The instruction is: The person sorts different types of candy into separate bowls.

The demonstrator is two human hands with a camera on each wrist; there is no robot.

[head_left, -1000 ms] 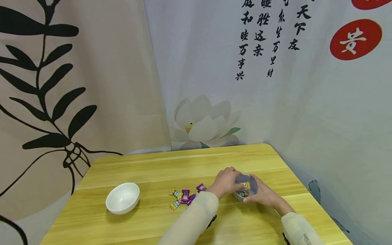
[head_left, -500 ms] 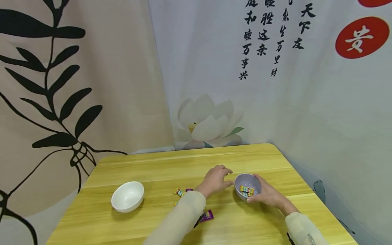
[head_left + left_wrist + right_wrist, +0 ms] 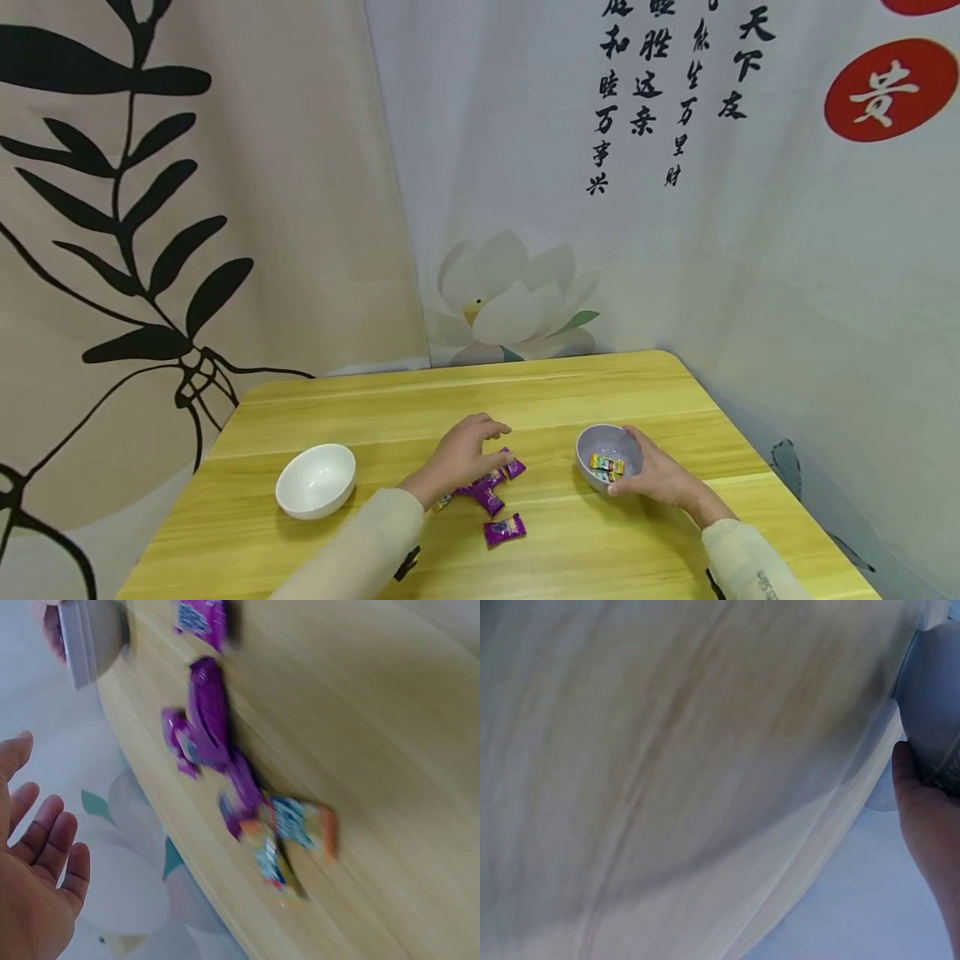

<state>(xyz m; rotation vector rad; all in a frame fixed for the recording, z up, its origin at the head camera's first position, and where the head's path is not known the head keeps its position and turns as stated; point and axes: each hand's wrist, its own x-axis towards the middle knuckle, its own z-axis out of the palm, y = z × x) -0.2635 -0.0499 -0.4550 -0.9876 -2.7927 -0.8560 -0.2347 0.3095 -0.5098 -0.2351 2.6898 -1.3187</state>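
Observation:
My left hand (image 3: 461, 457) hovers over a loose cluster of wrapped candies, fingers relaxed and holding nothing. Purple-wrapped candies (image 3: 487, 497) show beside and below it in the head view, with one purple candy (image 3: 505, 531) lying apart toward the front. Two yellow-and-blue candies (image 3: 300, 823) appear in the left wrist view, mostly covered by the hand from above. On the right, my right hand (image 3: 660, 479) grips a light purple bowl (image 3: 618, 442) by its side, thumb at the near rim. Yellow-wrapped candies (image 3: 606, 463) lie inside that bowl.
A white bowl (image 3: 315, 483) stands at the left of the wooden table (image 3: 360, 417). Behind the table's far edge hangs a printed cloth backdrop (image 3: 315, 208) with plant and lotus designs.
My left hand has left the purple bowl and moved leftward to above the candies. Candies in the bowl now show plainly. The right hand keeps its grip; the head view has shifted slightly.

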